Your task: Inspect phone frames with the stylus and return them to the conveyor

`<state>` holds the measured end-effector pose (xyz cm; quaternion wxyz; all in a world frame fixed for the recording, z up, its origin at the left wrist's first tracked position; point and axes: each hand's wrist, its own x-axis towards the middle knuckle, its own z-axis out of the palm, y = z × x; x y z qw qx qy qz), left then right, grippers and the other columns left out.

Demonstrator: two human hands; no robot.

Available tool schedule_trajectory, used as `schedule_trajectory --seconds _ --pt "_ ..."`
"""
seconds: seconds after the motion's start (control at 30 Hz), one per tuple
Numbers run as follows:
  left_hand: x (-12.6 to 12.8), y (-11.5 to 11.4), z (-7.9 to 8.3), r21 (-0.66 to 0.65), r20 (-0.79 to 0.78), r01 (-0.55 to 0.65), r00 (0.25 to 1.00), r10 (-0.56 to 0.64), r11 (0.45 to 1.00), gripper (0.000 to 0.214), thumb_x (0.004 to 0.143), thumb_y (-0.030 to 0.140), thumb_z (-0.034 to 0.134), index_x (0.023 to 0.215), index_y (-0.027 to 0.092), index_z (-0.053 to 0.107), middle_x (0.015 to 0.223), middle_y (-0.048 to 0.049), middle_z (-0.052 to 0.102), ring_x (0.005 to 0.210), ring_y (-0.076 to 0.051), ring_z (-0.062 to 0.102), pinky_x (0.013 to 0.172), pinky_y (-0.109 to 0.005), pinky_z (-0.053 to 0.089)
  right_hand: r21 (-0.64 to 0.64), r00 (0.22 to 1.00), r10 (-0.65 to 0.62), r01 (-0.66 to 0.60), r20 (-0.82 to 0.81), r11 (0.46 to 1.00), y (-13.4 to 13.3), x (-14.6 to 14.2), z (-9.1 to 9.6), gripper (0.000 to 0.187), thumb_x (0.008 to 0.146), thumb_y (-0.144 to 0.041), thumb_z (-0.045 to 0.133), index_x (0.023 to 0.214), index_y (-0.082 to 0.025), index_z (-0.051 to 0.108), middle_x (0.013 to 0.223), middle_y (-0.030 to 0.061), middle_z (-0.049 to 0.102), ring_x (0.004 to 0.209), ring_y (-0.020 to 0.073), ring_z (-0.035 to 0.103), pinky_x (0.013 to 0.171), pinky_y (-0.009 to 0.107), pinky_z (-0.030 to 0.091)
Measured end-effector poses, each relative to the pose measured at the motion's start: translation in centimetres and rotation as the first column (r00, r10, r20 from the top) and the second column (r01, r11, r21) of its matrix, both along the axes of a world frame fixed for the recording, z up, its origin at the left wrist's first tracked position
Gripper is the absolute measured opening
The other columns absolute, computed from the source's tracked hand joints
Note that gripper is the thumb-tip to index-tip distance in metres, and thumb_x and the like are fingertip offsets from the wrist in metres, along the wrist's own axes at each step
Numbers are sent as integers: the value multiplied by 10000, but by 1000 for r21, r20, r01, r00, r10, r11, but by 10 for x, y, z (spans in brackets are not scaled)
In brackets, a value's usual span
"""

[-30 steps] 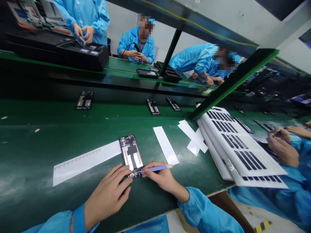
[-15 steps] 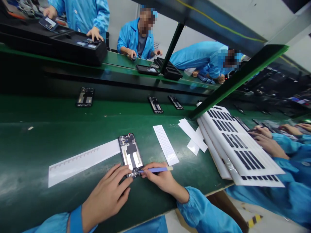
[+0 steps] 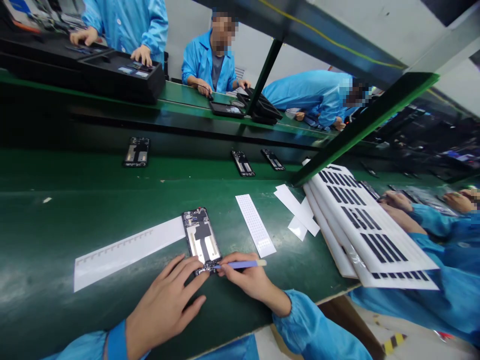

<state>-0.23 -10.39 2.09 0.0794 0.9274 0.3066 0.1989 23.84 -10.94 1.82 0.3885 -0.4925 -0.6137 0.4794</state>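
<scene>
An opened phone [image 3: 204, 240] lies on the green bench, its inner frame and boards exposed. My left hand [image 3: 168, 297] spreads over its near end, fingertips touching the lower edge. Between the thumb and fingers of my right hand [image 3: 249, 280] are slim purple tweezers [image 3: 240, 264] with a pale yellowish rear end. Their tip meets the small board at the phone's near end; what lies right at the tip is too small to make out. A white strip with a row of small marks [image 3: 127, 252] reaches from the left up to the phone. Right of the phone lies a sheet of small round stickers [image 3: 256, 225].
Three more opened phones [image 3: 136, 152] lie along the back of the bench. White paper pieces [image 3: 300, 210] and stacked sheets with black strips [image 3: 360, 215] lie to the right, by a green post [image 3: 360, 127]. Co-workers in blue sit or stand opposite and at right.
My left index finger has shifted slightly over the phone's near end, and the thumb sits a little farther out. The tweezers stay almost in place. Opposite, a co-worker's hand has lowered a part into a black tray.
</scene>
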Motion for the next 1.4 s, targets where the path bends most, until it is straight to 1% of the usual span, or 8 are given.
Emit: schedule_trajectory --seconds 0.1,0.23,0.37,0.47,0.8,1.07,1.23,1.4 --pt "1 -1 -1 21 12 -6 1000 5 1000 344 924 287 514 1259 239 576 1230 -74 607 1163 -229 558 1092 -466 386 -5 1000 -22 22 13 1000 0 0 -2 203 870 -391 654 879 -205 734 745 47 749 676 196 719 645 285 579" --pt "1 -1 -3 25 21 -13 1000 12 1000 327 927 296 518 1240 232 584 1235 -71 615 1174 -227 558 1106 -466 372 -43 998 -59 57 -29 997 -1 0 -4 272 849 -429 682 1005 -208 710 757 42 750 671 189 718 656 292 591" --pt "-2 -1 -6 -2 9 -3 1000 3 1000 307 921 340 536 1188 195 577 1254 -74 612 1195 -227 553 1116 -454 375 -71 999 -8 5 -51 997 -2 1 -3 218 829 -394 715 939 -207 734 744 40 748 656 189 715 632 283 591" --pt "-2 -1 -7 -18 27 -13 1000 14 1000 257 917 307 532 1140 188 576 1238 -72 617 1211 -223 544 1125 -448 365 -59 999 13 -16 -45 998 -1 1 -2 171 837 -365 708 925 -223 749 745 34 752 666 192 722 651 282 593" --pt "1 -1 -6 -14 20 -20 1000 20 1000 237 918 263 508 1134 195 577 1229 -67 615 1195 -226 548 1116 -457 360 -2 994 84 -84 76 996 2 0 13 157 867 -337 671 880 -214 767 741 38 754 645 193 715 623 266 562" --pt "-1 0 -6 0 -58 -12 998 12 1000 420 932 338 512 1324 191 481 1287 -62 594 1202 -218 542 1107 -438 371 21 992 89 -91 84 996 3 1 9 194 880 -352 654 876 -186 753 720 36 744 646 171 704 638 246 558" --pt "0 -1 -8 26 -43 -61 997 62 998 461 918 379 532 1332 186 473 1308 -81 578 1194 -225 545 1091 -421 390 9 994 99 -99 43 995 4 1 5 182 889 -329 643 893 -174 739 725 45 741 653 173 708 625 239 557" --pt "0 0 -9 44 -75 -44 996 47 998 453 911 352 538 1331 192 476 1307 -64 571 1200 -214 533 1112 -423 358 66 989 95 -102 109 993 1 1 7 162 883 -307 651 877 -175 744 722 43 743 643 172 707 631 238 551"
